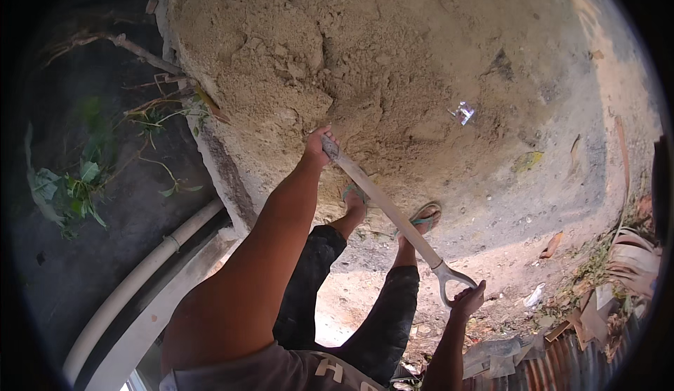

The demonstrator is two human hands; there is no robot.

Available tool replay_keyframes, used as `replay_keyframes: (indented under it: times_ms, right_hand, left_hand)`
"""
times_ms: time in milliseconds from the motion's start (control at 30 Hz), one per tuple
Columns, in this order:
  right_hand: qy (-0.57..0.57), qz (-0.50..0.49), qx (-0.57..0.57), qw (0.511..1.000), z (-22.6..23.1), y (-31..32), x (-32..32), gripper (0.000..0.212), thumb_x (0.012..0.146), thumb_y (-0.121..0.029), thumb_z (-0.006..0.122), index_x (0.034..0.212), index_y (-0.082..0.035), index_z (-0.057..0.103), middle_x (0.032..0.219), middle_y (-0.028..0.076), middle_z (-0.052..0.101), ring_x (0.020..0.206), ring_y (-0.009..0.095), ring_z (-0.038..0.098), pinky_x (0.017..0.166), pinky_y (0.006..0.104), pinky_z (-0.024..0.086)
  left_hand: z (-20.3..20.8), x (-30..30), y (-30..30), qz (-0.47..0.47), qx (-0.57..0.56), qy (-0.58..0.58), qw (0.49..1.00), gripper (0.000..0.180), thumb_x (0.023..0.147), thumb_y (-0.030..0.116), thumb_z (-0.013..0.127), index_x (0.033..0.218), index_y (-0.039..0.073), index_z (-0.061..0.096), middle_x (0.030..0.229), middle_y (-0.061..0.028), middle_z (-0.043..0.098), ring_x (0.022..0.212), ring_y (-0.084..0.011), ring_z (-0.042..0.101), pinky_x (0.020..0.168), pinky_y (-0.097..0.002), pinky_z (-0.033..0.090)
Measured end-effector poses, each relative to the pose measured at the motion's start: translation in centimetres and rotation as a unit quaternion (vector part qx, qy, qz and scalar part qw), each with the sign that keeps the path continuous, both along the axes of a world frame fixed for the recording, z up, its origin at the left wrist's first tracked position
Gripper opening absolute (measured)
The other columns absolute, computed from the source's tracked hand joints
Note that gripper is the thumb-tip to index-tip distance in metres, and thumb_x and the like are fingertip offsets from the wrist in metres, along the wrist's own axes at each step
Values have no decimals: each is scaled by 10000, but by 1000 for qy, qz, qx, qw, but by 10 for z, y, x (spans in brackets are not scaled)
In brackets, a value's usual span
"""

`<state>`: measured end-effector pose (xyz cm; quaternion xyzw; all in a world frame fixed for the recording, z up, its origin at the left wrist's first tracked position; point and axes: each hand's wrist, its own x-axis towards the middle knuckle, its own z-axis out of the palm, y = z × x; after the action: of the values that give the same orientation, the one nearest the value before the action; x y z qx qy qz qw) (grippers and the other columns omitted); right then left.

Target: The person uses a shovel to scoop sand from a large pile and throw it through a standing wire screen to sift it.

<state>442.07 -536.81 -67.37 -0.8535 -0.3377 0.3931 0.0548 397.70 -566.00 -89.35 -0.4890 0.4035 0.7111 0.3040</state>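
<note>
A shovel (pixel 386 205) with a pale wooden shaft slants across the middle, in both my hands. My left hand (pixel 321 146) is wrapped round the far, lower end of the shaft. At the near right end, my right hand (pixel 468 300) grips the grey D-shaped handle. The blade does not show beyond my left hand; I cannot tell whether it is in the sand or hidden. Loose brown sandy soil (pixel 281 61), rough and clumped, spreads ahead of the left hand. My feet in sandals (pixel 425 219) stand at its near edge, beneath the shaft.
A concrete edge (pixel 228 173) borders the ground on the left. Past it are a dark lower area, a leafy plant (pixel 84 187) and a pale pipe (pixel 140 272). A shiny scrap (pixel 463 113) lies on the soil. Rusty corrugated sheeting (pixel 562 366) and debris are at lower right.
</note>
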Motion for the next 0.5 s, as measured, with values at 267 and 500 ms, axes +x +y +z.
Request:
replay_keyframes:
  times_ms: [267,500]
  right_hand:
    - [23,193,55,979,194,157,-50,472,887,-512,529,723,-76,456,472,-20,339,323,113,340,295,275,264]
    - [-15,438,14,899,319,254,-146,526,854,-553,588,845,-55,420,555,21,440,380,110,392,313,273,318]
  left_hand:
    - [141,57,23,122,99,-35,987,226,835,127,565,679,123,401,618,-1,384,557,-184,387,591,-349,401]
    - [263,94,25,222,88,-67,969,252,883,207,484,668,128,379,628,-27,397,543,-220,403,561,-401,426]
